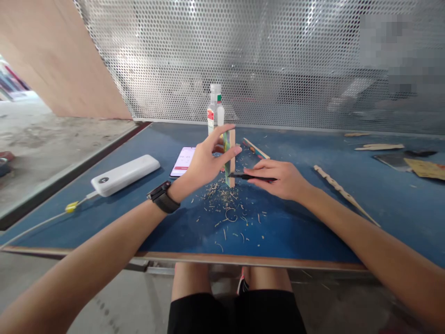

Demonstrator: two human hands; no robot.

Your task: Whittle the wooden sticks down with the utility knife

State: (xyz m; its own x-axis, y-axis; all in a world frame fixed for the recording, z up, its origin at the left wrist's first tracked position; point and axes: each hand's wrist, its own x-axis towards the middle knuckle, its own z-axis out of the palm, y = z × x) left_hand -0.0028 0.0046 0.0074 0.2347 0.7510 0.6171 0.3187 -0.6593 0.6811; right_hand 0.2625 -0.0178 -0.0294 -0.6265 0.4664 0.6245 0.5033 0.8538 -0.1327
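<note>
My left hand (pixel 212 155) grips a small wooden block (pixel 232 160) upright on the blue table, thumb on the near side and a finger over its top. One face of the block is painted green and yellow; the other is bare wood. In my right hand (pixel 278 178) is a slim black-handled carving knife (pixel 259 177), its tip against the lower part of the block. Thin wood shavings (pixel 225 197) lie scattered around and in front of the block's base.
A glass bottle (pixel 215 109) stands behind the block. To the left lie a phone (pixel 182 162) and a white power bank (pixel 125 175) with a cable. A painted stick (pixel 255 147) and a carved stick (pixel 342 192) lie rightward. Perforated metal (pixel 174 60) borders the table's back.
</note>
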